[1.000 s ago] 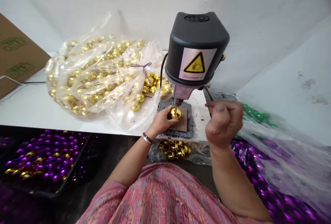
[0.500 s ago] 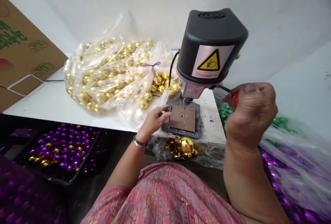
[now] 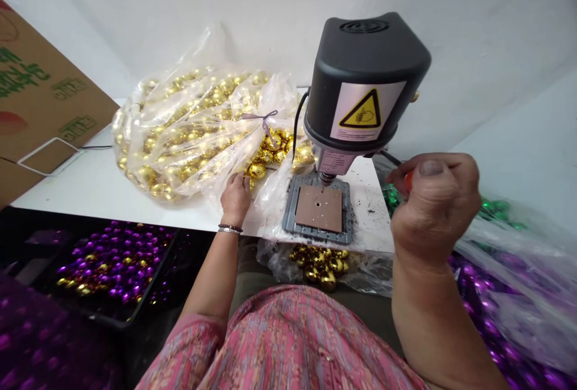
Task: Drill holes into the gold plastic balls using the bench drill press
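My left hand [image 3: 236, 199] reaches to the shiny gold balls at the mouth of a clear plastic bag [image 3: 189, 137]. Its fingertips are at the edge of one gold ball [image 3: 256, 170]; the fingers are stretched forward, not wrapped round it. My right hand [image 3: 435, 207] is closed round the red-knobbed lever [image 3: 409, 181] of a black bench drill press [image 3: 369, 59]. Under the drill bit [image 3: 323, 188] lies a brown square plate [image 3: 319, 208] with a small hole, on the grey base [image 3: 288, 222]. No ball sits on the plate.
Below the table's front edge, an open plastic bag holds gold balls [image 3: 327, 267]. A black tray [image 3: 121, 322] of purple and gold balls is at lower left. A cardboard box [image 3: 49, 95] stands at left. Bags of green balls [image 3: 500, 207] and purple balls [image 3: 478, 294] lie at right.
My left hand has moved left and back from the drill base to the gold balls by the bag. A gold ball has gone down among those below the table edge. My right hand stays on the lever.
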Demonstrator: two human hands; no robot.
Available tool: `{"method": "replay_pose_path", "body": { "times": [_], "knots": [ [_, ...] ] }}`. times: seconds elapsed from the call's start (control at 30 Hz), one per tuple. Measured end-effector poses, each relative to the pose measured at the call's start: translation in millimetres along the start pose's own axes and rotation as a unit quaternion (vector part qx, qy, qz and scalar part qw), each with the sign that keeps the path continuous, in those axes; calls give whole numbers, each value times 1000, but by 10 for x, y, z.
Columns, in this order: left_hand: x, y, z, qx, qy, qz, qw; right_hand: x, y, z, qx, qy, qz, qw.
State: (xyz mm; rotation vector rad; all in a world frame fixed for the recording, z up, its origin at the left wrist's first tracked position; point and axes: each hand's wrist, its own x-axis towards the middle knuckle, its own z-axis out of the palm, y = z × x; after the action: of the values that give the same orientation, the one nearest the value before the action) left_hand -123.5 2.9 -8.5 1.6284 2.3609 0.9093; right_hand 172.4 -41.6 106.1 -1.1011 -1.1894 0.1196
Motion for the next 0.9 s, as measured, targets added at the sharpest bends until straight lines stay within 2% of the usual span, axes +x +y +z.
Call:
{"method": "replay_pose_path", "body": {
  "times": [0.07,0.23,0.37,0.43,0.5,0.53,0.6,0.67,0.73,0.8,0.9],
  "knots": [
    [18,-10,41,-31,-2,9,999,-10,3,-1,-6,-2,-4,1000],
    [-28,-33,109,-89,-60,25,994,-22,21,17,12,-1,-8,1000],
    [-110,3,114,-93,-147,35,984,-31,47,17,6,-2,-21,1000],
    [-134,30,91,-115,-169,17,979,-40,59,4,2,-5,-18,1000],
    [-147,66,44,-191,-149,-28,970,-48,67,-11,6,-8,-12,1000],
    [-153,90,12,-252,-137,-54,956,-51,69,-17,9,-11,-9,1000],
    [-170,152,-62,-394,-133,-92,905,-55,70,-26,13,-20,-9,1000],
    [-204,232,-128,-510,-161,-101,839,-55,67,-29,11,-24,-16,1000],
    [-257,321,-162,-566,-206,-108,791,-54,62,-30,1,-25,-22,999],
    [-327,410,-153,-579,-256,-121,765,-53,54,-31,-5,-30,-24,999],
    [-441,536,-70,-565,-316,-121,753,-50,39,-37,4,-37,-29,999]
  ]
}}
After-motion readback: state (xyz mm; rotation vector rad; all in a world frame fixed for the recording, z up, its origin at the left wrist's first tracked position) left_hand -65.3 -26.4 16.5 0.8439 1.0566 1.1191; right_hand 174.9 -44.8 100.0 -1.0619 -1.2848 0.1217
